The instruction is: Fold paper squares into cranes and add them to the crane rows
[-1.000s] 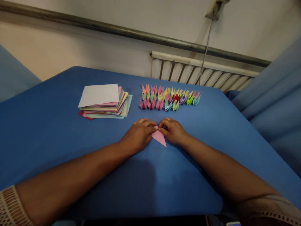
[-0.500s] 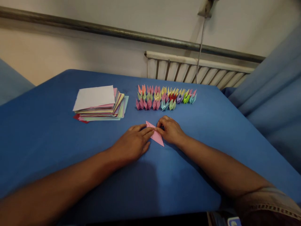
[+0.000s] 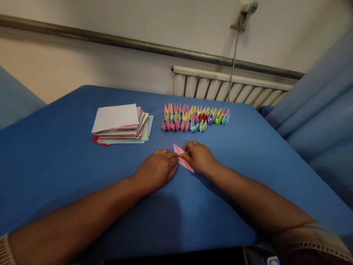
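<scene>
A: What is the biggest thing we see?
B: The wide, flat blue table top (image 3: 68,165). It is under our left hand (image 3: 157,170) and our right hand (image 3: 200,157).
A: What else is big?
B: A long blue cloth curtain (image 3: 317,117) with folds hangs well off to the right of our right hand. A white ribbed radiator (image 3: 215,76) is far ahead of that hand, past the table.
A: And smaller things?
B: A thick pile of flat, many-coloured paper sheets (image 3: 118,119), white on top. It sits ahead of our left hand and off to its left. Ahead of our right hand we see three rows of little pointy paper birds (image 3: 194,117), pink, yellow, green, blue and more.
A: What are we touching?
B: A long pink folded paper (image 3: 187,165) with pointy ends, on the table between our hands. Our right thumb and fingers are squeezed narrow, holding it. Our left fingers are close together, tips at its left edge. We can't tell if they pinch it.
</scene>
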A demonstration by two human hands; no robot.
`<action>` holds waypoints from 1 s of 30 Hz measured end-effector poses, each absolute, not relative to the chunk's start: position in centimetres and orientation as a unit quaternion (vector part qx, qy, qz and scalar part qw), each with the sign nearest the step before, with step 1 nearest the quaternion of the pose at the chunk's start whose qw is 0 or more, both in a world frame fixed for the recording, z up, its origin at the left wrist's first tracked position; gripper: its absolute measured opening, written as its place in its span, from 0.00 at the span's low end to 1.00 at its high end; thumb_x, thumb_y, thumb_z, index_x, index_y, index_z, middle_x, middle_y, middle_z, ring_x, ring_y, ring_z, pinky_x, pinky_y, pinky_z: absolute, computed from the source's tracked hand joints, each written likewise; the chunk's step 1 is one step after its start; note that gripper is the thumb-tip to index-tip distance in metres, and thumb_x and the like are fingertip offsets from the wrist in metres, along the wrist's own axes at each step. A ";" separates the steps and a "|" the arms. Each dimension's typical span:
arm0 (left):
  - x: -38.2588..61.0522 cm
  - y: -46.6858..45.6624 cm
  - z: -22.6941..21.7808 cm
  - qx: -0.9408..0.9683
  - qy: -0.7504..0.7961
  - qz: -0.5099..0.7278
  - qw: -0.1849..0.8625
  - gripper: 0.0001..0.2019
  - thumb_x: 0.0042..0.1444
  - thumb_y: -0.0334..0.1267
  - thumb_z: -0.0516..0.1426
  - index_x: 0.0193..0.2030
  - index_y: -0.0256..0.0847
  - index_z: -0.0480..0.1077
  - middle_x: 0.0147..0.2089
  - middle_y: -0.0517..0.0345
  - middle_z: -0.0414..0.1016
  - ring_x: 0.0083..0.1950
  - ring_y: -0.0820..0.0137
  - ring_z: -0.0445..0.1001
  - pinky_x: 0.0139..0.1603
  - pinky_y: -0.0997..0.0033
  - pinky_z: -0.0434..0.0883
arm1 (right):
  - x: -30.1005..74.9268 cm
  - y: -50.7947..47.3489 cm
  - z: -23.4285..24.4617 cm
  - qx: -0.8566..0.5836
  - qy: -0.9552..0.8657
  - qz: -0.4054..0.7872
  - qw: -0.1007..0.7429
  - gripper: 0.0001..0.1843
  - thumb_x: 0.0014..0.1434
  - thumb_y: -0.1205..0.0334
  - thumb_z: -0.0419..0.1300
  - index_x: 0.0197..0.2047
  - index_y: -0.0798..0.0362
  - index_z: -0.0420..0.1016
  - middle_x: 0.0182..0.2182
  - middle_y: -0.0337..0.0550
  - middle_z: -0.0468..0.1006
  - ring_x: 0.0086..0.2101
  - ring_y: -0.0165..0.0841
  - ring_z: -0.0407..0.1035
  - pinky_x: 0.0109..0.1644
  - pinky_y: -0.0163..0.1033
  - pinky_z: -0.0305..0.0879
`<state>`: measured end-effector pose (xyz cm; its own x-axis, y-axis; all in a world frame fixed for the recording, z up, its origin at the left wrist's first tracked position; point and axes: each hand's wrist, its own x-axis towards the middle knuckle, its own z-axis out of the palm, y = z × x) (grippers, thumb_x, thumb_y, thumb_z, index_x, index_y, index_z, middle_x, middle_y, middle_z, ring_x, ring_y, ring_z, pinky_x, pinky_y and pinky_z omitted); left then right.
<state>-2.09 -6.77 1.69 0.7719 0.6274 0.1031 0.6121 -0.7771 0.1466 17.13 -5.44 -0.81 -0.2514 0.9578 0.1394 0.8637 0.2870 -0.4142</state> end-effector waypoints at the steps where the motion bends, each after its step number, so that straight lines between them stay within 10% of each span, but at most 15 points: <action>1: -2.0 -6.6 1.6 0.938 0.330 0.085 0.058 0.13 0.63 0.36 0.50 0.47 0.38 0.73 0.48 0.48 0.76 0.50 0.61 0.71 0.53 0.58 0.64 | 16.8 -5.6 -0.6 -0.593 -0.774 0.133 0.177 0.12 0.58 0.53 0.62 0.39 0.52 0.71 0.35 0.46 0.75 0.36 0.36 0.69 0.38 0.40 0.60; 14: -2.2 -5.9 0.9 0.913 0.340 0.172 0.146 0.09 0.61 0.37 0.52 0.42 0.39 0.72 0.47 0.50 0.75 0.49 0.62 0.70 0.52 0.58 0.66 | 15.9 -6.3 -0.7 -0.636 -0.705 0.221 0.225 0.10 0.51 0.63 0.65 0.34 0.50 0.67 0.29 0.38 0.73 0.30 0.32 0.67 0.33 0.37 0.57; 20: -1.9 -5.2 0.2 0.731 0.458 0.377 0.336 0.15 0.55 0.44 0.58 0.46 0.39 0.67 0.49 0.51 0.72 0.47 0.65 0.73 0.51 0.59 0.70 | 15.4 -5.4 -1.9 -0.550 -0.524 0.458 0.462 0.22 0.47 0.64 0.67 0.45 0.51 0.65 0.25 0.31 0.71 0.25 0.28 0.67 0.31 0.35 0.62; 25: -1.0 -5.2 0.2 0.587 0.451 0.390 0.548 0.20 0.47 0.50 0.62 0.39 0.37 0.68 0.38 0.56 0.74 0.39 0.68 0.73 0.42 0.67 0.70 | 14.9 -5.7 -1.7 -0.425 -0.411 0.586 0.554 0.18 0.42 0.55 0.71 0.27 0.52 0.67 0.23 0.33 0.71 0.23 0.25 0.64 0.29 0.33 0.61; 30: -0.9 -5.7 1.2 0.560 0.482 0.398 0.543 0.18 0.46 0.53 0.61 0.29 0.37 0.68 0.26 0.64 0.66 0.27 0.74 0.63 0.28 0.76 0.61 | 14.5 -6.6 -1.2 -0.418 -0.456 0.603 0.504 0.17 0.41 0.54 0.72 0.31 0.53 0.74 0.25 0.35 0.74 0.24 0.27 0.65 0.30 0.34 0.62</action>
